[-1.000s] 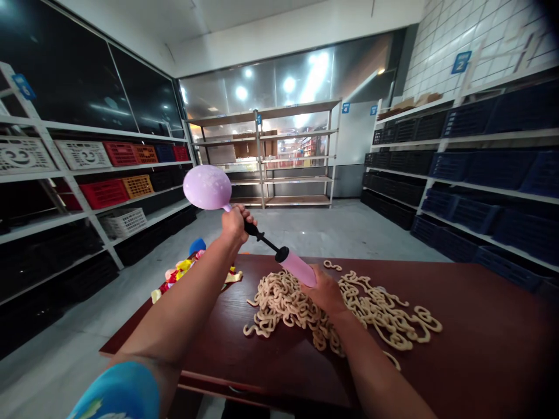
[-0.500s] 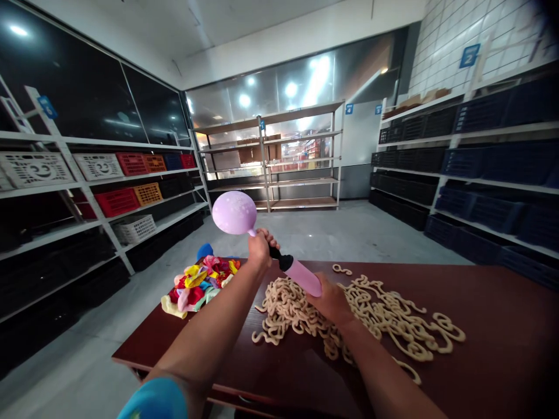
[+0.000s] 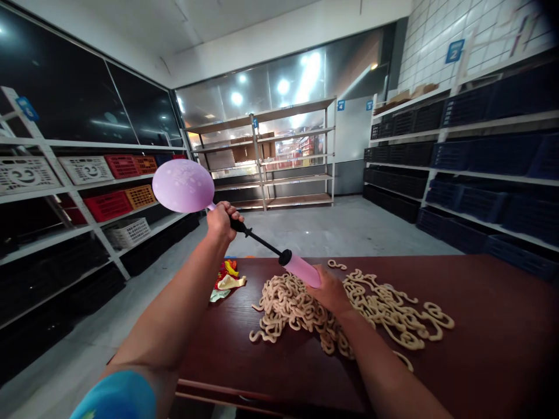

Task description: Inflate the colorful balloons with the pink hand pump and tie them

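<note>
My left hand [image 3: 220, 220] is closed round the black front end of a hand pump and the neck of a lilac balloon [image 3: 183, 185], which swells out to the upper left. My right hand [image 3: 331, 291] grips the pink barrel of the pump [image 3: 300, 270]. The black rod [image 3: 264, 244] between the two hands is drawn out. Both arms reach over a dark red-brown table [image 3: 480, 349]. Under my right hand lies a heap of cream curly pieces [image 3: 384, 314].
A small pile of flat coloured balloons [image 3: 227, 278] lies at the table's far left edge. Shelving with white, red and orange crates [image 3: 105, 203] lines the left wall, dark blue bins [image 3: 480, 157] the right. Bare wooden shelves [image 3: 283, 157] stand at the back across a grey floor.
The pump rod, pushed in half a second ago, is drawn out again. My left hand and the balloon have moved up and to the left. The balloon looks a little larger.
</note>
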`<control>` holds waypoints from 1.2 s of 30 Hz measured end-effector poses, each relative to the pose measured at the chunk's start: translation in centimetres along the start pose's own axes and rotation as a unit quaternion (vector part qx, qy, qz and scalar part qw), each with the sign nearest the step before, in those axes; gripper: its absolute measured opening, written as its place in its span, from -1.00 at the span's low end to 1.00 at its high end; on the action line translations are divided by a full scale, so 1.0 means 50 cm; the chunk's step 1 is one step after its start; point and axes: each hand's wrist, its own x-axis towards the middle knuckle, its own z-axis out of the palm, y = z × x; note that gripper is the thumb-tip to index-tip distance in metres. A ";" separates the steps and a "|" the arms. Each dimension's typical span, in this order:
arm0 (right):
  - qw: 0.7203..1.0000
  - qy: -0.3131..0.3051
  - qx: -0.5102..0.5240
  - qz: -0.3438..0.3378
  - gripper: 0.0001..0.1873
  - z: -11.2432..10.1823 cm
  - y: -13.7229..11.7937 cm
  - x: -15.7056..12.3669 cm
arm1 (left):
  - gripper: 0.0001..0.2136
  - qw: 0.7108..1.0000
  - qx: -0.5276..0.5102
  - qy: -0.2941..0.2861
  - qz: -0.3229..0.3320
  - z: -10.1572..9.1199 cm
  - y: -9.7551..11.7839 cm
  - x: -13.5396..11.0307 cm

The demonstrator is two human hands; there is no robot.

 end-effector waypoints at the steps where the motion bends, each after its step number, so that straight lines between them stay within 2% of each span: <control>1: 1.000 -0.005 0.000 -0.003 -0.64 0.001 0.000 -0.001 | -0.86 1.000 0.002 0.001 0.005 -0.004 -0.001 0.001; 4: 1.000 -0.025 -0.002 -0.015 -0.64 0.006 0.001 -0.006 | -0.86 1.000 -0.006 0.014 0.011 -0.014 -0.031 -0.007; 7: 0.999 -0.027 -0.010 -0.023 -0.64 0.011 0.000 -0.009 | -0.86 0.999 -0.020 0.029 -0.012 -0.015 -0.084 -0.033; 11: 0.999 -0.027 -0.005 -0.034 -0.67 0.016 -0.005 -0.014 | -0.87 0.998 -0.022 0.028 -0.056 -0.002 -0.161 -0.083; 14: 0.999 -0.027 0.001 -0.037 -0.67 0.015 -0.009 -0.016 | -0.87 0.996 -0.019 0.028 -0.079 0.008 -0.196 -0.109; 17: 0.999 -0.023 0.004 -0.041 -0.62 0.008 -0.009 -0.013 | -0.87 0.997 -0.014 0.025 -0.073 0.008 -0.185 -0.105; 19: 0.999 -0.018 0.002 -0.041 -0.60 0.003 -0.008 -0.010 | -0.87 0.998 -0.010 0.021 -0.058 0.005 -0.151 -0.087; 24: 1.000 -0.011 0.002 -0.027 -0.59 -0.004 -0.009 -0.004 | -0.87 1.000 -0.006 0.011 -0.019 0.002 -0.036 -0.036; 27: 0.999 -0.023 0.012 -0.024 -0.61 -0.001 -0.012 -0.007 | -0.86 1.000 -0.004 0.013 -0.004 0.003 -0.009 -0.028; 30: 0.999 -0.037 0.017 -0.020 -0.64 0.003 -0.014 -0.013 | -0.86 1.000 -0.013 0.009 0.002 0.003 -0.035 -0.039; 36: 0.999 -0.034 0.015 -0.037 -0.67 0.009 -0.014 -0.018 | -0.88 0.999 -0.011 0.015 -0.051 0.016 -0.151 -0.094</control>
